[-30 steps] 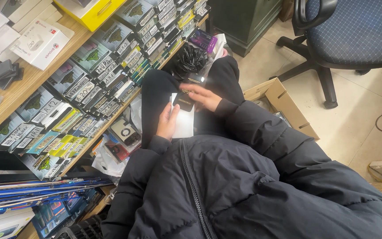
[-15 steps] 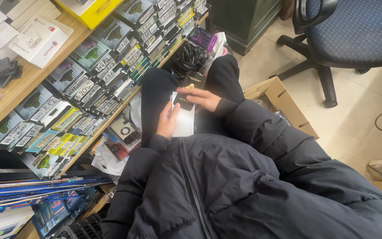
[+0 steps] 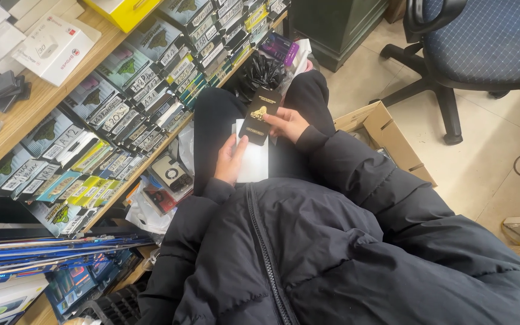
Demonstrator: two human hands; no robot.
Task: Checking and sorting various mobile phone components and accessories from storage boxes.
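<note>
just above the middle of the frame the right hand pinches a slim black rectangular package with a gold emblem, fingers closed on its right edge, tilted over the lap; the left hand lies curled against a flat white rectangular card or sleeve resting on the black trousers, thumb on its left edge. the black package overlaps the white piece's top, so a slack pinch could let it slide between the knees toward the black crinkled plastic bag beyond them. the white piece sits on sloping cloth, held on one side only, and may slip. at left the packed rows of small boxed packages on the wooden shelf stand close to the left elbow
</note>
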